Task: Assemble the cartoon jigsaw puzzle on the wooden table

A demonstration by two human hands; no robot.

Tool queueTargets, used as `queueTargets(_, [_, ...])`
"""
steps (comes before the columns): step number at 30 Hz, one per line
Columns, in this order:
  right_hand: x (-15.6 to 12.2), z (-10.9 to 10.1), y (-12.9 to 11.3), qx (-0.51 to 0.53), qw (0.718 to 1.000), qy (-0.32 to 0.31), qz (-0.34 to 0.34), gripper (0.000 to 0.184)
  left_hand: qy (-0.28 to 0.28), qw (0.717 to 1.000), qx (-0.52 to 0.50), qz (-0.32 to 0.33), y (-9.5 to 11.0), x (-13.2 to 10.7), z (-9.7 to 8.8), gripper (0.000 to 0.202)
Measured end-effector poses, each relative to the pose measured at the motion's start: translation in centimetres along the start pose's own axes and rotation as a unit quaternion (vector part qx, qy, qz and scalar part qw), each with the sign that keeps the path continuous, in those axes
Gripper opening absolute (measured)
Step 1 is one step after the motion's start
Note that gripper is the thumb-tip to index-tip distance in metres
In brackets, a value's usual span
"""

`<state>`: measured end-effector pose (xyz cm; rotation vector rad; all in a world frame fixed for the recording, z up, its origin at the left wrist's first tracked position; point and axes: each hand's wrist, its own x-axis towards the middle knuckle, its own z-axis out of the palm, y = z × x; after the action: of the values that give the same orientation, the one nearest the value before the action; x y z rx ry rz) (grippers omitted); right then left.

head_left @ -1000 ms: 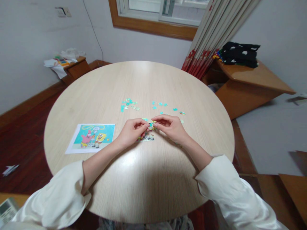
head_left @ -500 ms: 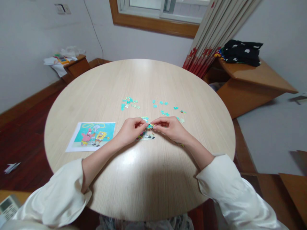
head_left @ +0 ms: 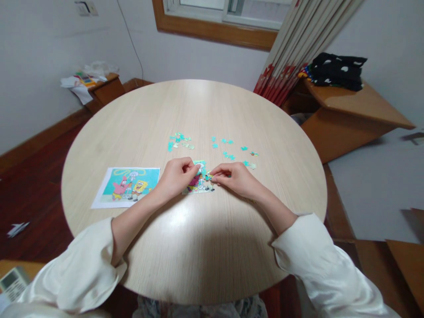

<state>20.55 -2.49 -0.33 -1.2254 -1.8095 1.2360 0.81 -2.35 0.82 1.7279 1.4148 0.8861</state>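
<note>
A partly assembled jigsaw puzzle [head_left: 200,187] lies flat on the table in front of me, with pink, teal and white cartoon parts showing. Over its left side is my left hand [head_left: 178,176], its fingers curled and the thumb pressed to the index finger at the upper part of the picture. Whether anything is pinched there is hidden. My right hand [head_left: 236,177] pinches a small teal and yellow puzzle piece [head_left: 208,177] at the puzzle's right edge. I cannot tell whether that piece is joined to the rest.
Loose teal puzzle pieces [head_left: 179,138] form a group behind my left hand, and several more pieces [head_left: 228,155] are scattered behind my right. A printed reference picture [head_left: 99,199] lies at left on the round table [head_left: 198,247]. A wooden cabinet [head_left: 357,108] stands beyond the right edge.
My left hand has come off the small piece and shifted slightly left and up. The right hand still has the piece, now a little lower. More of the assembled puzzle shows between the hands.
</note>
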Motion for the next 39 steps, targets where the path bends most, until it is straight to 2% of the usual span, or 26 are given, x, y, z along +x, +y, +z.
queueTargets(7, [0.1, -0.1, 0.4, -0.032, 0.999, -0.005, -0.007, 0.011, -0.002, 1.0, 0.006, -0.003, 0.1, -0.1, 0.0, 0.032])
queueTargets(22, [0.1, -0.3, -0.3, -0.095, 0.995, -0.004, -0.028, 0.012, -0.007, 1.0, 0.028, 0.002, 0.0, -0.1, 0.0, 0.032])
queueTargets(25, [0.3, -1.9, 0.0, -0.095, 0.994, 0.05, -0.02, 0.013, -0.019, 0.999, 0.034, 0.006, -0.4, 0.0, 0.1, 0.03])
queueTargets(26, [0.4, -2.8, 0.3, -0.095, 0.991, 0.095, -0.013, 0.014, -0.027, 0.999, 0.035, 0.008, -0.6, 0.0, 0.1, 0.029])
queueTargets(30, [0.5, -7.6, 2.5, -0.086, 0.968, 0.234, 0.03, 0.016, -0.061, 0.997, 0.038, 0.01, -0.9, -0.2, 0.2, 0.023])
queueTargets(33, [0.4, -10.6, 4.6, -0.088, 0.95, 0.291, 0.072, 0.016, -0.061, 0.997, 0.055, 0.013, -0.8, -0.3, 0.2, 0.019])
queueTargets(36, [0.5, -11.9, 6.0, -0.095, 0.94, 0.318, 0.082, 0.018, -0.058, 0.996, 0.066, 0.019, -0.4, -0.3, 0.2, 0.015])
queueTargets(39, [0.7, -12.0, 6.6, -0.099, 0.93, 0.344, 0.086, 0.016, -0.052, 0.996, 0.067, 0.03, -0.1, -0.3, 0.0, 0.013])
